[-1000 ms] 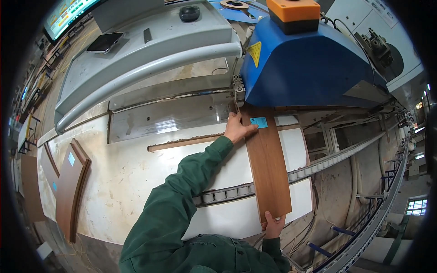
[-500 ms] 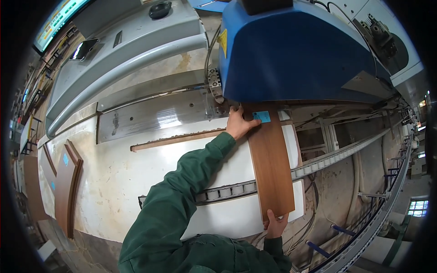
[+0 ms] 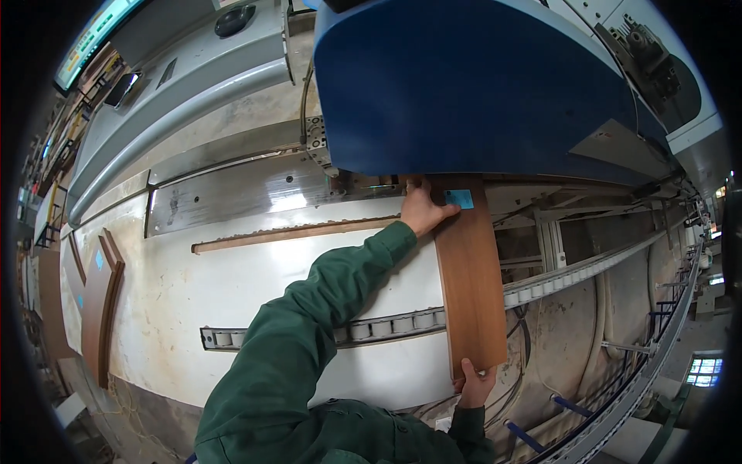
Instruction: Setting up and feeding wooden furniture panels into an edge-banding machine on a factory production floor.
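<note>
A long brown wooden board (image 3: 473,286) lies lengthwise away from me, across the white table and the roller strip. Its far end goes under the blue machine hood (image 3: 471,93), which hides that edge. A blue label (image 3: 460,199) sticks to the board near the far end. My left hand (image 3: 423,209) grips the far left edge, thumb on top beside the label and fingers by the metal fence (image 3: 255,197). At the near end, my right hand (image 3: 474,383) holds the board's edge, thumb on top and the other fingers partly hidden below.
More brown boards (image 3: 100,309) with blue labels lie at the table's left end. A thin wooden strip (image 3: 294,234) lies along the fence. The roller strip (image 3: 386,328) crosses the white table (image 3: 379,375). A grey console (image 3: 185,100) carries a mouse (image 3: 234,21) and a phone (image 3: 122,90).
The board and both hands have shifted right along the fence and hood. My view has moved right too, so the table and console appear farther left. Both grips look the same.
</note>
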`<state>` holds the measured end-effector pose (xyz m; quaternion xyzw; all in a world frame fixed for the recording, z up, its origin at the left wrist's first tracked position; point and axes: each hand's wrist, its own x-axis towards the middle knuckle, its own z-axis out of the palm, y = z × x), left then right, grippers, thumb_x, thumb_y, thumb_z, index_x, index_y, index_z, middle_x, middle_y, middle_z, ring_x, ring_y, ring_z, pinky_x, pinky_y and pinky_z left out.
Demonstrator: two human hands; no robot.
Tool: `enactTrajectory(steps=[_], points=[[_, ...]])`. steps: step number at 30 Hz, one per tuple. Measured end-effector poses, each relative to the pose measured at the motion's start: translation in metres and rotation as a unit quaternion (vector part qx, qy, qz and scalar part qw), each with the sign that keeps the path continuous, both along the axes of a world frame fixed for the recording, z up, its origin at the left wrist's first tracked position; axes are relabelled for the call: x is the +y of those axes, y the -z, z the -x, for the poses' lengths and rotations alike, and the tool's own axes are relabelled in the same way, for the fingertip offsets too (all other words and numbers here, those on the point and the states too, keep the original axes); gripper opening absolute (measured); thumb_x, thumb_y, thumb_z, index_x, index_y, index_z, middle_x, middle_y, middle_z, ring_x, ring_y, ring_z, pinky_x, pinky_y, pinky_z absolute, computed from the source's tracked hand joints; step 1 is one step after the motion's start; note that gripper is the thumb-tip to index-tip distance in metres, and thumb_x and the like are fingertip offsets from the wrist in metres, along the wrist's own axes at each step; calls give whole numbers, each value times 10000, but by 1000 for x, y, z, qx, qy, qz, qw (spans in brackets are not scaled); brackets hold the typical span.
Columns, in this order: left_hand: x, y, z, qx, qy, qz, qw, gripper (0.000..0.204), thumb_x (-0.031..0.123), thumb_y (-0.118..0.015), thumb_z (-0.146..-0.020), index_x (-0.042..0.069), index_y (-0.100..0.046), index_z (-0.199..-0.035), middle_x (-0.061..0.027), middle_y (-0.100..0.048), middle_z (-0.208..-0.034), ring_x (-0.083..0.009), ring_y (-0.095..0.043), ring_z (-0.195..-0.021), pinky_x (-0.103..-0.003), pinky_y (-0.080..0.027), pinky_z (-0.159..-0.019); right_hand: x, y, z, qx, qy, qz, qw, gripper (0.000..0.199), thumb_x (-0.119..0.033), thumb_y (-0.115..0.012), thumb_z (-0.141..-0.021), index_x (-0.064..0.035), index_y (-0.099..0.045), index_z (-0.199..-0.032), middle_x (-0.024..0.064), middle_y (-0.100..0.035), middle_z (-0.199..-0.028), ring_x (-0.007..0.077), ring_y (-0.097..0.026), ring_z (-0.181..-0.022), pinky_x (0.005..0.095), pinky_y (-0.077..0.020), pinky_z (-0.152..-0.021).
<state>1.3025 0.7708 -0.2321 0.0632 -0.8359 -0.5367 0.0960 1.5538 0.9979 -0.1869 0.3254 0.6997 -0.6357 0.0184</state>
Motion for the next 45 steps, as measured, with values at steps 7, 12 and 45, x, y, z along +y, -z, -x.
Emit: enactTrajectory(steps=[7,12,45], points=[[43,1,27,22,-23,65,997,904,469,-689,-548,-130,-375,-1148,-342,-387,-1131,-411,-427,-1037,-360,-396,-882,44,0,23,-9,-15,10,1000,455,-82,-634,-715,-46,-405,-1107,72,-536,-658,123,-435,-327,217,-340,-294],[76,-3,50,-44,-9,72,996,890,501,-678,-540,-123,-421,-1120,-328,-393,-1151,-387,-450,-1031,-346,-392,-888,84,15,38,44,-40,-18,998,417,-144,-660,-720,-17,-437,-1049,61,-539,-630,120,-432,-321,229,-331,-285],[-737,-70,-661,-293,-402,419,760,796,603,-573,-666,-3,-432,-1163,-232,-420,-1153,-369,-377,-1106,-407,-335,-926,-331,-44,-126,166,-375,-21,912,228,-140,-526,-831,-37,-551,-1033,5,-537,-753,67,-495,-611,191,-413,-479]])
